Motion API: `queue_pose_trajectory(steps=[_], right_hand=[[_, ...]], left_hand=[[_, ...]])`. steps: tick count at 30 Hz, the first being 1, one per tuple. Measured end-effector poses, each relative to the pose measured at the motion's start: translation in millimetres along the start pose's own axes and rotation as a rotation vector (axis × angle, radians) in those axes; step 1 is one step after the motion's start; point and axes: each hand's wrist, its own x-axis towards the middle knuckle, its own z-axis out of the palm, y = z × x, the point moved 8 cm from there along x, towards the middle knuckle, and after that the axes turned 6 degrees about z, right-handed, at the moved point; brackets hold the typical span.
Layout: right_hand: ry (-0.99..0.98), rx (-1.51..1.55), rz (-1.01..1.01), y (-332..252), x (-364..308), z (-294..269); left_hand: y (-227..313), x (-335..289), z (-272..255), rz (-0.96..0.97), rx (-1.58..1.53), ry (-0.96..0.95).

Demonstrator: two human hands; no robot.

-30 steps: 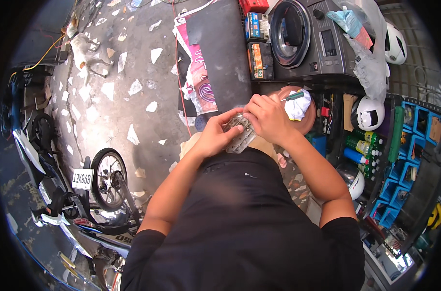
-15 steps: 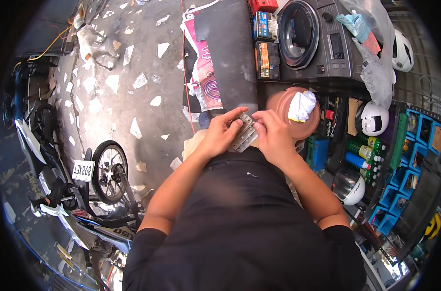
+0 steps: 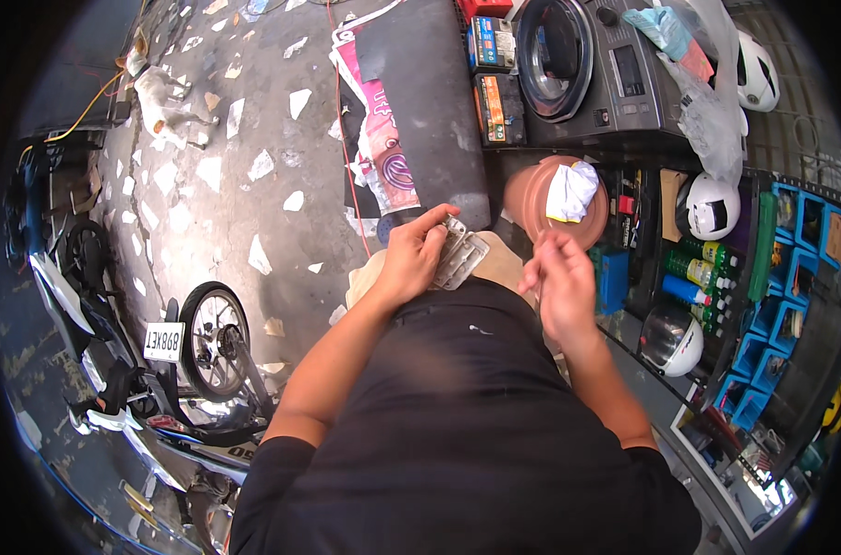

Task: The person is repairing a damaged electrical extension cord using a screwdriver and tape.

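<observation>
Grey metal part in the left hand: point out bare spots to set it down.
Left hand holds the grey metal part. Free: speckled concrete floor between the motorcycle wheel and pink banner. Crowded: round brown tray with white rag, blue bins right.

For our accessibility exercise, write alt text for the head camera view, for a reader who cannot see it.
Seen from above, a person's left hand grips a flat grey metal part while the right hand hovers apart from it, near a brown bowl holding a white rag. A motorbike stands to the left on a speckled floor.
</observation>
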Motion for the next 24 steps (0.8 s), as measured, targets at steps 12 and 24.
queue_pose_trajectory(steps=[12, 24], right_hand=[[0.005, -0.682, -0.245, 15.0, 16.7, 17.1], [-0.008, -0.96, -0.168, 56.9, 68.7, 52.2]], left_hand=[[10.6, -3.3, -5.5, 0.142, -0.088, -0.035], [15.7, -11.6, -4.6, 0.139, -0.081, 0.007]])
